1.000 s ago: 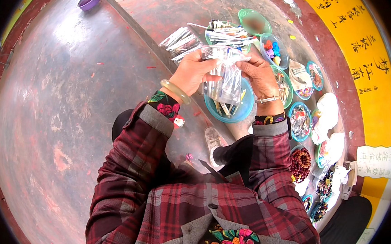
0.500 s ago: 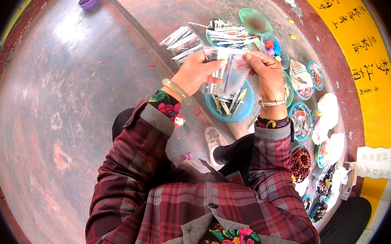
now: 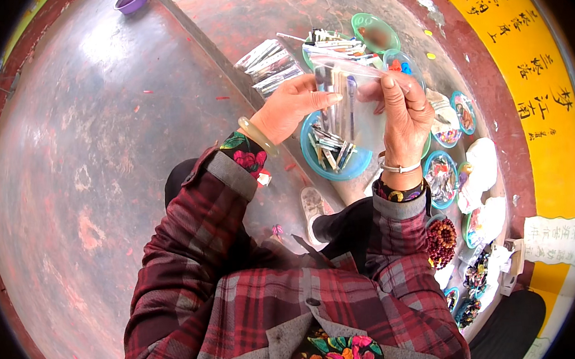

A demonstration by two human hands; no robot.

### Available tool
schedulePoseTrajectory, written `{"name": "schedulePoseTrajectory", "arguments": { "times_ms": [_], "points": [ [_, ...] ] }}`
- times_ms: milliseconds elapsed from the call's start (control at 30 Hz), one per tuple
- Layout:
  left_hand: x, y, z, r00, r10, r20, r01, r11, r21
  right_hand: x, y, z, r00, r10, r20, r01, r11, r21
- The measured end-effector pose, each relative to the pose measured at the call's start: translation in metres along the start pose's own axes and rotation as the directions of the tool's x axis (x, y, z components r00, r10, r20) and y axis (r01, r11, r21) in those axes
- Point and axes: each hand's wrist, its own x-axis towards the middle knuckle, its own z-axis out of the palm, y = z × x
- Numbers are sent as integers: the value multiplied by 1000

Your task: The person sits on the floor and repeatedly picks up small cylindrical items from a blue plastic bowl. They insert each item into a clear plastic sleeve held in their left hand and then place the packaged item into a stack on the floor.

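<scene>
Between my hands hangs a clear plastic bag (image 3: 367, 117) with several pens (image 3: 341, 112) standing inside it. At its left side my left hand (image 3: 287, 109) grips it, the thumb stretched along the pens. My right hand (image 3: 403, 121) pinches the bag's upper right edge between thumb and fingers. Directly below the bag is a blue basin (image 3: 360, 166) holding more loose pens (image 3: 334, 155). Farther off, a heap of pens (image 3: 341, 47) fills a green basin, and packed pens (image 3: 267, 62) lie on the floor to its left.
An open green bowl (image 3: 376, 32) stands at the far side. Down the right run several small baskets, one with metallic-looking pieces (image 3: 441, 179), and dark red beads (image 3: 442, 241). A purple basin (image 3: 131, 1) sits far left. My shoe (image 3: 315, 207) is below the blue basin.
My right hand has moved to the right, pulling the bag's upper edge out sideways. The left hand has stayed nearly in place, and the pens inside show more plainly.
</scene>
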Motion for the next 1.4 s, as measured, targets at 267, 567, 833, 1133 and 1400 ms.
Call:
{"name": "schedulePoseTrajectory", "arguments": {
  "times_ms": [267, 567, 833, 1133, 1400],
  "points": [
    [1, 0, -1, 997, -79, 5, 78, 997, 5, -4, 6, 6, 999, 47, -25, -52, 951, -305],
    [7, -23, -9, 987, -158, -34, 161, 982, 101, -1, 6, 7, 987, -149, -60, 131, 963, -236],
    [1, -26, 17, 987, -157, 32, 159, 986, -45, -5, 7, 22, 978, -132, -162, 110, 984, -138],
    [-5, -29, 13, 943, -316, 109, 333, 917, -221, 0, 11, 17, 976, -62, -210, 64, 998, 3],
    [-6, -32, 12, 933, -307, 185, 337, 929, -154, 3, 12, 9, 979, -48, -197, 45, 999, -22]
  ]
}}
